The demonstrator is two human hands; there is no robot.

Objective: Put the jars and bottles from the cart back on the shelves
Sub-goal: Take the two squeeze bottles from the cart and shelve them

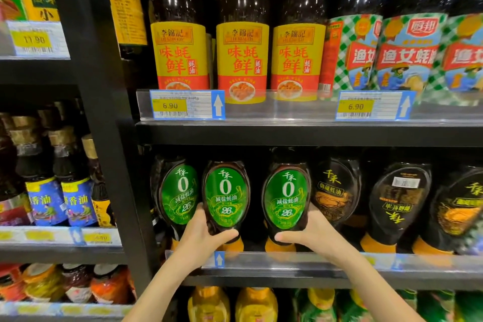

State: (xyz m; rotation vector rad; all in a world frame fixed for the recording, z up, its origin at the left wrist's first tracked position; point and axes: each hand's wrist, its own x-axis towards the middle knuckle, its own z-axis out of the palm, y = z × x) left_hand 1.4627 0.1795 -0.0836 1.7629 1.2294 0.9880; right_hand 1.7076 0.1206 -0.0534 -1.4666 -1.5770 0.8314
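Two dark squeeze bottles with green oval labels and orange caps stand cap-down at the front of the middle shelf (300, 273). My left hand (202, 234) grips the lower part of the left green-label bottle (226, 197). My right hand (311, 235) grips the lower part of the right green-label bottle (286, 197). A third green-label bottle (179, 191) stands just left of them, partly behind my left hand. The cart is out of view.
Same-shaped black-label squeeze bottles (337, 191) fill the shelf to the right. Tall yellow-label sauce bottles (241, 60) and checked-label bottles (407, 60) stand on the shelf above. A black upright post (109, 138) divides off the left bay of sesame oil bottles (75, 196). Yellow bottles (256, 306) sit below.
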